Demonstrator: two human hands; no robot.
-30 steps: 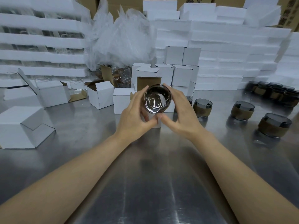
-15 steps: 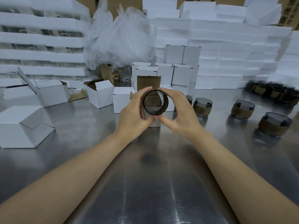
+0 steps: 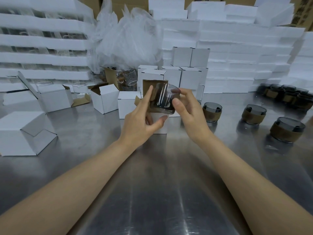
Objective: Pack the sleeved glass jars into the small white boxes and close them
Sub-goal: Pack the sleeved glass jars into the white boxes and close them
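Both forearms reach in from the near corners over the table. The bare steel between them is the widest free room in view.

The left hand is mostly open. Its forefinger lies straight along the brown sleeve on the jar's left side, and its thumb juts across the front top edge of the box. The right hand pinches the jar, with the thumb on the near side and the fingers over the far edge. The jar is tilted and held in the air just above the box's open top, not yet inside. Blur hides which end faces up. The flap stands upright behind the jar, brown side this way.

To the right, three spare jars stand well apart on the steel: one nearest, one farther, and one just beside the right hand with a narrow strip of steel between. To the left, a big box sits by the frame edge, with open steel between it and the left forearm.

Farther back are two open boxes. A shut box stands close behind and to the left of the one being packed. Behind these a stack of shut boxes crowds the far side, with a jar cluster at far right. Foam slabs and a plastic bag wall off the back.
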